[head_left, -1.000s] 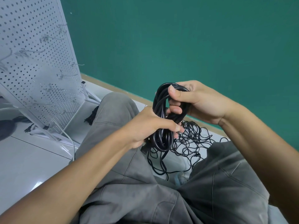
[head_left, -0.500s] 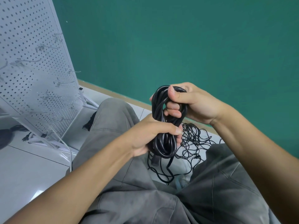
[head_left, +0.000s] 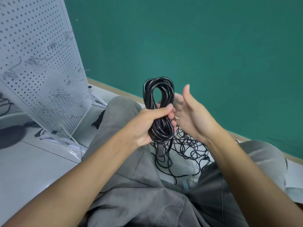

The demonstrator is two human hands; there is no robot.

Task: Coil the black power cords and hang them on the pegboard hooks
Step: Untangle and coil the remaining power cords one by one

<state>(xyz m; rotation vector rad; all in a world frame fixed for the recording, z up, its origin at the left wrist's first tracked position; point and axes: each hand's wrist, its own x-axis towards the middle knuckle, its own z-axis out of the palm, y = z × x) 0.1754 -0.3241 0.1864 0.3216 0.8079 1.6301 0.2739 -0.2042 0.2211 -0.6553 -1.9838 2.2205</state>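
Note:
A coiled black power cord [head_left: 158,95] stands upright in front of me, its loop sticking up above my left hand [head_left: 150,122], which grips the coil round its middle. The cord's plug end hangs down below that fist. My right hand [head_left: 188,115] is just right of the coil, open, with fingers straight and slightly blurred, and holds nothing. The white pegboard [head_left: 37,63] with several thin metal hooks stands tilted at the left. A tangle of thin black cords [head_left: 188,148] lies on the floor between my knees.
I sit on a pale tiled floor [head_left: 32,161] with grey trousers [head_left: 131,177] in view, facing a green wall [head_left: 196,46]. The pegboard's white stand legs [head_left: 68,141] reach toward my left knee. A dark round object [head_left: 9,135] lies at the far left.
My right hand has let go of the top of the coil and opened beside it. My left hand keeps its grip and has lifted the coil slightly.

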